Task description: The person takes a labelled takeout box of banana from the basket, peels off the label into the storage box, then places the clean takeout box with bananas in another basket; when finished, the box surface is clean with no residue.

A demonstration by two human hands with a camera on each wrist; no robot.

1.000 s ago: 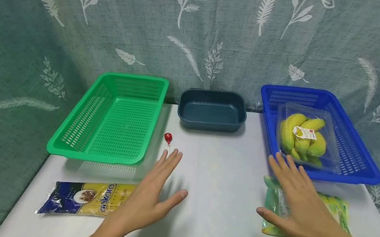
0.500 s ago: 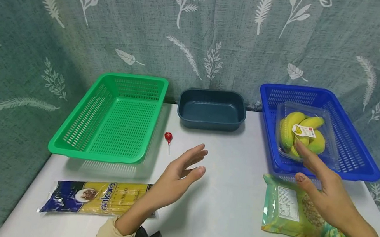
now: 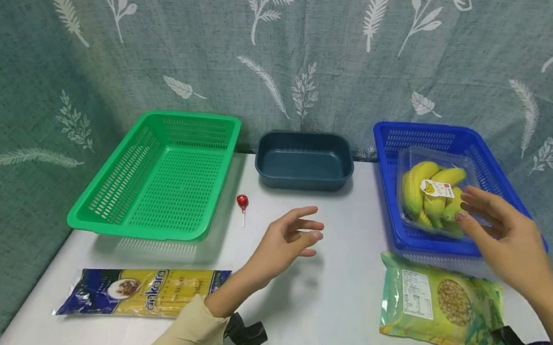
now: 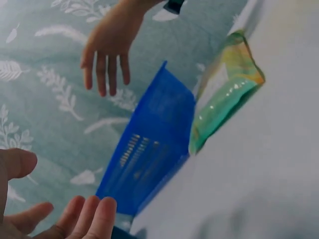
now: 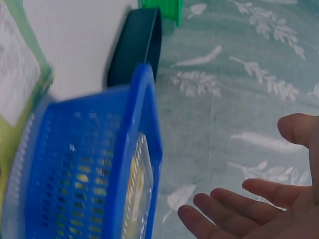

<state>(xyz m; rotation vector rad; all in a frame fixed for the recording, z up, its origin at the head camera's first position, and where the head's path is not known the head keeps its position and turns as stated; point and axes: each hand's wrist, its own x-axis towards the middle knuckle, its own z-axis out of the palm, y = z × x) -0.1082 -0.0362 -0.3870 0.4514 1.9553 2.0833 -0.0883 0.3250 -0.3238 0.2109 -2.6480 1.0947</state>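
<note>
My right hand (image 3: 509, 239) is raised over the right part of the blue basket (image 3: 387, 231), fingers loosely bent with nothing in them. A clear box of bananas (image 3: 432, 196) sits inside that basket, just left of the fingertips. Over the middle of the white table my left hand (image 3: 283, 247) hovers, fingers relaxed and holding nothing. Left of it lies a red lollipop (image 3: 242, 203). A yellow and blue pack of pasta (image 3: 150, 292) lies near the left forearm. Below the blue basket rests a green bag (image 3: 440, 308) with a label and a see-through window.
A green basket (image 3: 173, 183) stands at the back left. Between the two baskets is a dark teal tub (image 3: 304, 167). A leaf-patterned curtain (image 3: 311, 45) hangs right behind them. A black strap (image 3: 245, 334) is on the left wrist.
My right hand has risen and moved right, from over the green bag to over the blue basket. My left hand has shifted right, uncovering the lollipop and pasta pack, its fingers more bent.
</note>
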